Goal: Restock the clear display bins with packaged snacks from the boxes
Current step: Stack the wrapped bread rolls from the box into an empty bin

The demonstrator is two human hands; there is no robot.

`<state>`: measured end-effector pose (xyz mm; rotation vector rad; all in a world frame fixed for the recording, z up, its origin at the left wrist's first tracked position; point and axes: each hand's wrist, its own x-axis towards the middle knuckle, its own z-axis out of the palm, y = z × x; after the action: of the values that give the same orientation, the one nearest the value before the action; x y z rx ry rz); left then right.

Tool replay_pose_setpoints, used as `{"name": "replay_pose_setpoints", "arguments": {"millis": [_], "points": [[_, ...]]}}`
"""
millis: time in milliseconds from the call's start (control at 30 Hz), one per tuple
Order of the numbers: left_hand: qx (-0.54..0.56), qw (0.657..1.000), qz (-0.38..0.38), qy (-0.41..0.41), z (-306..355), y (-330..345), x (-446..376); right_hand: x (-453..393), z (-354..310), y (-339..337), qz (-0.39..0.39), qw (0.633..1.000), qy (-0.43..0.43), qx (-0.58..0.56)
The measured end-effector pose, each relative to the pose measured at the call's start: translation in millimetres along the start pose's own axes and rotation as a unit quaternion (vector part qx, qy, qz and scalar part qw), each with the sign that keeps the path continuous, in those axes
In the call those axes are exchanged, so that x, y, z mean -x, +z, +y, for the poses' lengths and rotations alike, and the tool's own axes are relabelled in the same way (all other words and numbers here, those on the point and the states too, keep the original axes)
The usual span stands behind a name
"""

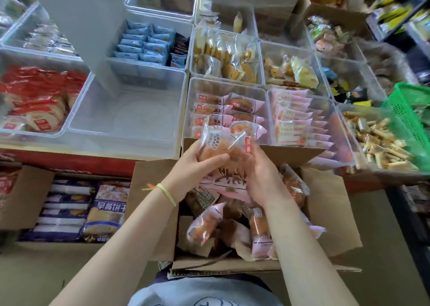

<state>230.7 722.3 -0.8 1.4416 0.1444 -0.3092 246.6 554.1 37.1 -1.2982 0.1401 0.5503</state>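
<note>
Both my hands hold a small stack of pink-and-clear packaged bread snacks [223, 142] above an open cardboard box [330, 212]. My left hand [197, 166] grips the stack's left side, and my right hand [260, 175] grips its right side. The stack hovers at the near edge of a clear display bin [193, 89] holding rows of the same pink packs [230, 110]. More of these packs [232, 226] lie loose in the box below my arms.
An empty clear bin [130, 117] sits left of the pink-pack bin, and a bin of red-wrapped bread [35, 100] lies further left. Pink sliced-cake packs [295, 117] fill the bin to the right. A box of blue-labelled packs [69, 210] stands lower left. A green basket [409, 110] is at the right.
</note>
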Motion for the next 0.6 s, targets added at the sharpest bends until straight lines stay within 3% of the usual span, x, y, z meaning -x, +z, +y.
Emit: {"name": "replay_pose_setpoints", "arguments": {"millis": [133,267,367,433,533,600], "points": [[0.023,0.998,0.045,0.043,14,12,-8,-3,-6,-8,-0.012,0.994,-0.027,0.109],[0.027,0.994,0.063,0.079,28,30,-16,-11,-16,-15,-0.03,0.998,-0.012,0.053],[-0.02,0.989,0.095,0.107,32,35,-29,-17,-32,-25,-0.008,0.997,-0.027,0.07],[-0.063,0.98,0.122,0.143,35,34,-44,-26,-51,-32,0.045,0.99,-0.063,0.116],[-0.173,0.958,0.186,0.131,41,21,-76,-52,-84,-49,0.144,0.955,-0.15,0.213],[-0.296,0.939,0.165,0.062,45,13,-96,-77,-102,-61,0.166,0.906,-0.181,0.345]]}}
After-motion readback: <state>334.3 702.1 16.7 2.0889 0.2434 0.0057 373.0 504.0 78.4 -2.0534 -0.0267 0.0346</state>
